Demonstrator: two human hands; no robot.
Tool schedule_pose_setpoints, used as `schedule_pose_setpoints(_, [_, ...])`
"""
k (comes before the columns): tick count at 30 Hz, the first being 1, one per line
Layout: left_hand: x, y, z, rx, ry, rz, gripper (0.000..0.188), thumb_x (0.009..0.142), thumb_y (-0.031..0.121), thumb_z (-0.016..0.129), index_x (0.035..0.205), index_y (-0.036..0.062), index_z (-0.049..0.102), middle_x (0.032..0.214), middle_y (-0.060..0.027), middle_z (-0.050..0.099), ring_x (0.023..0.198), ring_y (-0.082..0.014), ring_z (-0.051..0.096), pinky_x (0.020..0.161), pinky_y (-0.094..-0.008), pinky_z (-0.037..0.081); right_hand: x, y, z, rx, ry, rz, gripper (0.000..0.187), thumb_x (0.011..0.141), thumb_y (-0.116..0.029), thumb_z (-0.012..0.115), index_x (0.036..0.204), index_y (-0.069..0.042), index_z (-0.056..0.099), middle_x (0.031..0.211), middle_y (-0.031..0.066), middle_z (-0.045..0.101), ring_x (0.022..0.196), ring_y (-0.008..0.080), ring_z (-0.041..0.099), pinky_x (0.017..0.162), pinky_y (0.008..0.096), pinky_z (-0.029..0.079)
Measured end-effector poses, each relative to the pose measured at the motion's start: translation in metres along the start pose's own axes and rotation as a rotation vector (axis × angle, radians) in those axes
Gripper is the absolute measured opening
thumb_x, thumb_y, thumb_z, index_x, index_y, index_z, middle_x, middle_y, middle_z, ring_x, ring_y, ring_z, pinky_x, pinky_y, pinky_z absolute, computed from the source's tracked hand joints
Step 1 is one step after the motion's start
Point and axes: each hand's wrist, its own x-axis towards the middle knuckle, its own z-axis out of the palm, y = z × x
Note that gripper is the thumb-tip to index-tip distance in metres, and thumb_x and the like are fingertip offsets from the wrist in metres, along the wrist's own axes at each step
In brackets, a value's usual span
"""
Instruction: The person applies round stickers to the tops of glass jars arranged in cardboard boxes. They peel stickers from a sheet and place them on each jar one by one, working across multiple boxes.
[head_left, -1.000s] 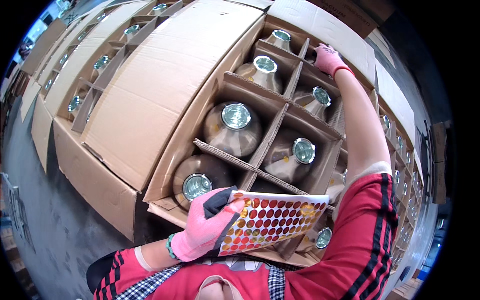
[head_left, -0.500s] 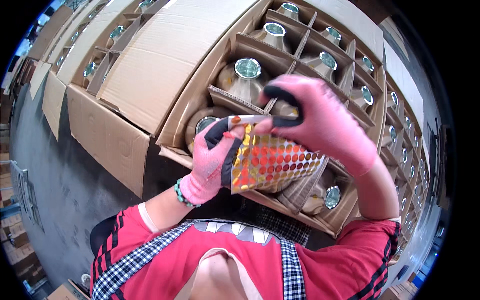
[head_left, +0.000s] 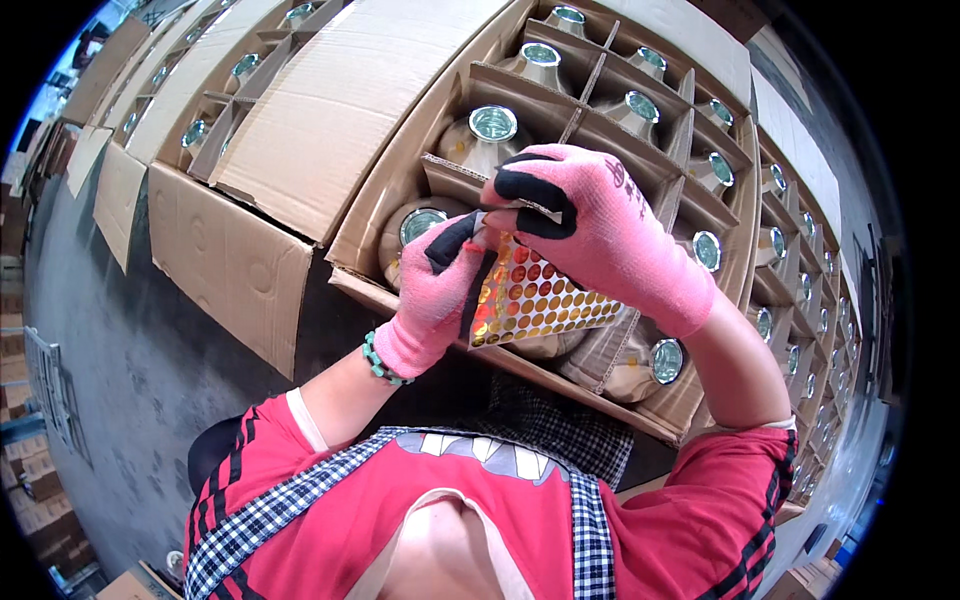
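A sheet of round, shiny gold and orange-red stickers (head_left: 545, 300) is held up over the near end of an open carton. Closed on its left edge is my left hand (head_left: 435, 285), in a pink glove with dark finger parts and bare fingertips. My right hand (head_left: 615, 235), gloved alike, pinches at the sheet's upper left corner, its fingertips against those of the left. Whether a single sticker is between them is too small to tell. Just beyond my hands, a glass jar (head_left: 488, 130) with a silvery, greenish round top sits in its cardboard compartment; another jar (head_left: 420, 225) is beside my left hand.
Cardboard dividers (head_left: 592, 75) split the open carton (head_left: 345, 250) into cells with several jars. A second carton (head_left: 230, 265) stands to the left with flaps raised, and more jar-filled cartons line the right. Grey floor (head_left: 130, 380) shows at left.
My right hand has come down and left, from spread fingers above the sheet to a pinch at its corner. The sheet has tilted and shows less of its face.
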Motion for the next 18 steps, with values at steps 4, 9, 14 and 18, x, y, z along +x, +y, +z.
schedule_pose_setpoints(4, [0.0, -0.001, -0.003, 0.019, -0.029, -0.011, 0.024, 0.085, 0.014, 0.052, 0.101, -0.0034, 0.055, 0.089, -0.0055, 0.06, 0.08, -0.0096, 0.055, 0.072, -0.0236, 0.046, 0.001, 0.0, 0.002, -0.123, -0.016, -0.118, 0.009, 0.065, -0.008, 0.061, 0.067, -0.005, 0.053, 0.067, 0.0106, 0.052, 0.069, 0.0291, 0.053, 0.062, 0.0364, 0.042])
schedule_pose_setpoints(9, [0.0, 0.0, -0.007, 0.016, -0.026, -0.037, 0.024, 0.086, 0.015, 0.05, 0.102, -0.0029, 0.055, 0.09, -0.0053, 0.06, 0.081, -0.0093, 0.055, 0.072, -0.0232, 0.045, 0.0, 0.001, 0.004, -0.312, -0.066, -0.164, 0.014, 0.065, -0.009, 0.061, 0.075, -0.006, 0.052, 0.076, 0.0096, 0.053, 0.077, 0.0278, 0.052, 0.068, 0.0366, 0.041])
schedule_pose_setpoints(14, [0.004, 0.001, -0.004, -0.032, -0.018, -0.064, 0.024, 0.087, 0.016, 0.049, 0.1, -0.0028, 0.056, 0.09, -0.0044, 0.059, 0.08, -0.0086, 0.055, 0.071, -0.0224, 0.045, -0.001, 0.003, 0.008, -0.356, 0.006, -0.245, 0.016, 0.065, -0.007, 0.061, 0.077, -0.004, 0.051, 0.076, 0.01, 0.052, 0.075, 0.0289, 0.052, 0.067, 0.0355, 0.042])
schedule_pose_setpoints(18, [0.004, 0.007, -0.003, -0.055, 0.065, -0.154, 0.019, 0.085, 0.013, 0.053, 0.095, -0.0029, 0.057, 0.083, -0.0017, 0.059, 0.074, -0.0065, 0.054, 0.067, -0.0205, 0.045, 0.017, 0.031, -0.012, 0.12, 0.225, -0.078, 0.012, 0.07, -0.001, 0.059, 0.081, -0.002, 0.055, 0.073, 0.0077, 0.055, 0.067, 0.0188, 0.055, 0.063, 0.0259, 0.044])
